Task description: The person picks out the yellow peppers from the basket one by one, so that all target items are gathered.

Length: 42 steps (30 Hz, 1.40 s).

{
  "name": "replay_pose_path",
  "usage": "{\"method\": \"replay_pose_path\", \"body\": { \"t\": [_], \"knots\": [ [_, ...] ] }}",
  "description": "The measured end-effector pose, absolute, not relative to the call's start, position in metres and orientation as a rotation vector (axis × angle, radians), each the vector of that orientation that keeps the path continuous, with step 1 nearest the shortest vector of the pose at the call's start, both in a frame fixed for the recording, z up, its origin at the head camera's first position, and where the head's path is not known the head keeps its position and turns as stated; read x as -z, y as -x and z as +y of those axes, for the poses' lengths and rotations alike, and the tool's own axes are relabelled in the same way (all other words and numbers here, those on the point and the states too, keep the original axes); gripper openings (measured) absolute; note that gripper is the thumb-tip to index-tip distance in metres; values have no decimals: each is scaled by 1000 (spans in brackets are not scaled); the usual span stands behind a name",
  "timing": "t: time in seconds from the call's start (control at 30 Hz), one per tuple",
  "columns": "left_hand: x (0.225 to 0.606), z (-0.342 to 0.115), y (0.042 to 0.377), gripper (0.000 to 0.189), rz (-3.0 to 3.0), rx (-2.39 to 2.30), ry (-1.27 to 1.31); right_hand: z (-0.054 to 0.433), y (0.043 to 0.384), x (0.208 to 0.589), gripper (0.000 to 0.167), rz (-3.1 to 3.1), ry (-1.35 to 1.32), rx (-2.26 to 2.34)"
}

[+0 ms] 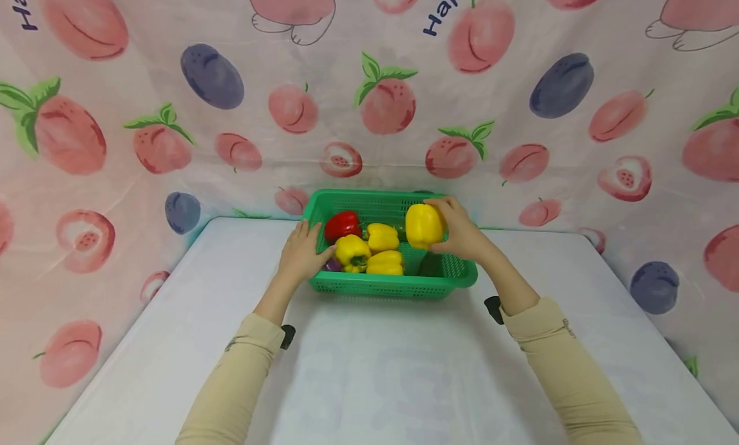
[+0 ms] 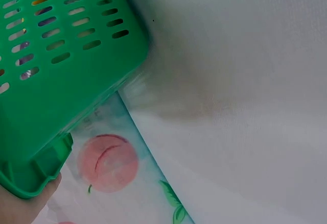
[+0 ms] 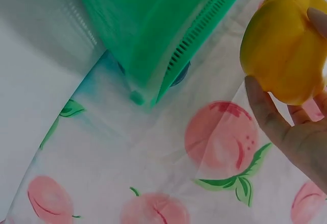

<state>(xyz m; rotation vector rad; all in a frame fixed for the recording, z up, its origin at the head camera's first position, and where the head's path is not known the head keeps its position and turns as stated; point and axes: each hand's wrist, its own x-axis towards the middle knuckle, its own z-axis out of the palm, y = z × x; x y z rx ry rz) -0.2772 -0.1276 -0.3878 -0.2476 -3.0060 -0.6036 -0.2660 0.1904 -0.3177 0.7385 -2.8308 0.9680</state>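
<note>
My right hand holds a yellow bell pepper above the right end of a green plastic basket. In the right wrist view, the fingers and thumb stand on opposite sides of that yellow bell pepper. At the basket's left rim rests my left hand, fingers extended and thumb reaching inside beside a yellow bell pepper. Also in the basket are a red bell pepper, two more yellow bell peppers, and a partly hidden purple thing. The left wrist view shows only part of the left hand.
The basket stands near the far edge of a white-covered table. Inside its right end is a dark thing, too unclear to name. A fruit-patterned cloth hangs behind and around the table.
</note>
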Motion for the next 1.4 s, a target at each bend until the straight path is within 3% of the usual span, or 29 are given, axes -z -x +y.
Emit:
{"method": "replay_pose_path", "body": {
  "t": [1.4],
  "knots": [
    [388, -129, 278, 72, -2988, 608, 275, 283, 216, 340, 77, -2706, -700, -979]
  ]
}}
